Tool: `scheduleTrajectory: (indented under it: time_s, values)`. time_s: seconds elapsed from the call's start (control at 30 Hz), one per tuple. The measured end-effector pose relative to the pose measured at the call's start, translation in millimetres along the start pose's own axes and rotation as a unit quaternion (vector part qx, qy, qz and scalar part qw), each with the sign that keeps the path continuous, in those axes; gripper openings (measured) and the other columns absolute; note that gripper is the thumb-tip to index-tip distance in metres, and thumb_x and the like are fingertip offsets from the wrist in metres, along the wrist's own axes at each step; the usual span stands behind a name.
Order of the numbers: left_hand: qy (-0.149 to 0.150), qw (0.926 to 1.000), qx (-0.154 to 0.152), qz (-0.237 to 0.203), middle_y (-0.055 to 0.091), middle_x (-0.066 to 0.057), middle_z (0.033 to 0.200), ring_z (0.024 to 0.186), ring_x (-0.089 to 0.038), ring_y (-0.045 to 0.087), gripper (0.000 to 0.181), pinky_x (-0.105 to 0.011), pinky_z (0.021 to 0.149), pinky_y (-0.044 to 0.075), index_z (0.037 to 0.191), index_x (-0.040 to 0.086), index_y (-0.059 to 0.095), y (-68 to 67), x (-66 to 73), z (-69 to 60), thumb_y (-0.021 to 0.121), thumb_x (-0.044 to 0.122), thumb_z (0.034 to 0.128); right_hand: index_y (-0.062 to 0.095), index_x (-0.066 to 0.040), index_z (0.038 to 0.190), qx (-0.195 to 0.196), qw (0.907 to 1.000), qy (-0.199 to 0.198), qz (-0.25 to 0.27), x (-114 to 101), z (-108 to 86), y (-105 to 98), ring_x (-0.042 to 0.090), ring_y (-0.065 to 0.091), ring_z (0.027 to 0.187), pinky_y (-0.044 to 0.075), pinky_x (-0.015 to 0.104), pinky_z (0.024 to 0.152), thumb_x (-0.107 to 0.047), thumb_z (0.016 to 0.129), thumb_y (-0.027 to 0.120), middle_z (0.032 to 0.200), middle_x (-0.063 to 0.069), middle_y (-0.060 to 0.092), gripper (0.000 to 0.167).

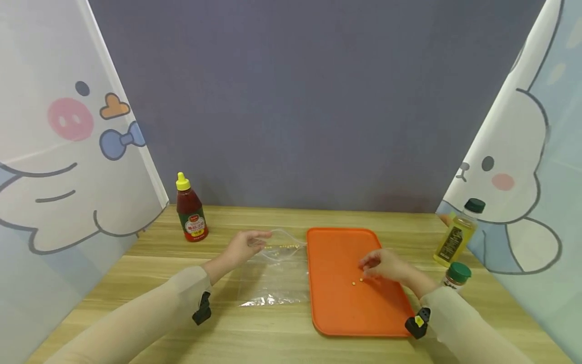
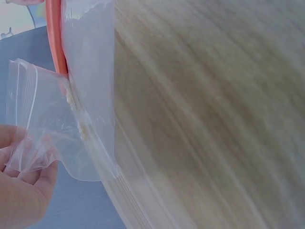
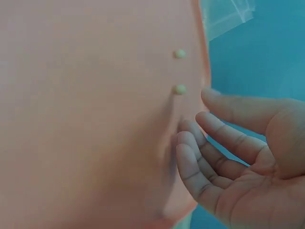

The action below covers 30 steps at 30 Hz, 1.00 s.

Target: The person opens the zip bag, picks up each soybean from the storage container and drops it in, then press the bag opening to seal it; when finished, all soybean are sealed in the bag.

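Note:
My left hand (image 1: 242,247) pinches the rim of a clear zip bag (image 1: 275,280) and keeps its mouth spread. Several small pale-yellow beans (image 1: 291,246) lie inside near that mouth. In the left wrist view the thumb and fingers grip the bag's zip edge (image 2: 28,105). Above an orange tray (image 1: 336,308), my right hand (image 1: 386,265) hovers with loosely bent fingers. Two round beans, one nearer (image 3: 179,89) and one farther (image 3: 179,54), lie on the tray just beyond its fingertips. Nothing shows between the right thumb and fingers.
A red ketchup bottle (image 1: 193,215) with a yellow cap stands at the back left. On the right are an oil bottle (image 1: 456,235) and a green-capped jar (image 1: 456,275), the latter partly behind my right forearm. A grey panel (image 1: 291,111) closes off the wooden table's back edge.

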<state>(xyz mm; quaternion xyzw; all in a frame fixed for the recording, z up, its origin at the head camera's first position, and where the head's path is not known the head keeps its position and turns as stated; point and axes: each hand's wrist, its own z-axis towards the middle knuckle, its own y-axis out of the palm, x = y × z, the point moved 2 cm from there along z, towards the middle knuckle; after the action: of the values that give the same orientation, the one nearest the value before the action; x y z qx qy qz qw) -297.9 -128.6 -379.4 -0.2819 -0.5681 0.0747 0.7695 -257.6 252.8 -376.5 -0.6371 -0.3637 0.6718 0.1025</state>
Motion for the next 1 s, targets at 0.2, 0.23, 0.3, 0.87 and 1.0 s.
scheduleTrajectory:
  time_s: [0.2, 0.23, 0.3, 0.87, 1.0]
  values:
    - [-0.003, 1.0000, -0.006, -0.005, 0.059, -0.021, 0.132, 0.117, -0.040, 0.060, 0.040, -0.036, 0.091, 0.055, 0.128, -0.004, 0.059, -1.6, -0.4, 0.2, 0.058, -0.011, 0.0887, 0.067, 0.009, 0.099, -0.015, 0.9998, -0.010, 0.008, 7.6, 0.9, 6.2, 0.013, 0.053, 0.072, 0.047, 0.020, 0.056, -0.004, 0.075, 0.080, 0.082, 0.008, 0.063, 0.031]
    - [-0.004, 1.0000, -0.006, -0.005, 0.059, -0.021, 0.132, 0.116, -0.039, 0.060, 0.040, -0.036, 0.091, 0.056, 0.128, -0.004, 0.059, -1.7, -0.4, 0.3, 0.058, -0.011, 0.0889, 0.067, 0.009, 0.097, -0.014, 0.9998, -0.013, 0.008, 8.5, 1.3, 6.9, 0.012, 0.052, 0.071, 0.046, 0.020, 0.056, -0.003, 0.074, 0.081, 0.080, 0.008, 0.063, 0.030]
    - [-0.009, 0.9999, -0.005, -0.009, 0.059, -0.020, 0.133, 0.116, -0.038, 0.061, 0.040, -0.036, 0.091, 0.056, 0.128, -0.003, 0.059, -1.9, -0.3, 0.1, 0.058, -0.010, 0.0891, 0.068, 0.009, 0.094, -0.011, 0.9998, -0.017, 0.005, 10.0, 2.2, 8.2, 0.012, 0.052, 0.068, 0.046, 0.020, 0.055, -0.003, 0.074, 0.081, 0.078, 0.007, 0.063, 0.027]
    - [0.002, 1.0000, -0.002, -0.009, 0.058, -0.022, 0.133, 0.116, -0.040, 0.060, 0.040, -0.034, 0.091, 0.055, 0.128, -0.004, 0.059, -1.6, -1.0, -1.2, 0.058, -0.012, 0.0884, 0.071, 0.000, 0.086, -0.004, 0.9987, -0.032, -0.040, 7.2, 2.8, 14.2, 0.011, 0.048, 0.068, 0.042, 0.019, 0.056, -0.007, 0.076, 0.080, 0.076, 0.005, 0.065, 0.016]
    - [0.004, 1.0000, 0.001, -0.004, 0.059, -0.022, 0.132, 0.115, -0.039, 0.061, 0.040, -0.033, 0.090, 0.055, 0.127, -0.005, 0.059, -1.3, -1.4, -0.6, 0.058, -0.012, 0.0883, 0.071, 0.002, 0.086, -0.006, 0.9987, -0.040, -0.030, 6.8, 3.9, 14.9, 0.009, 0.048, 0.064, 0.043, 0.019, 0.054, -0.006, 0.076, 0.080, 0.075, 0.007, 0.066, 0.016]
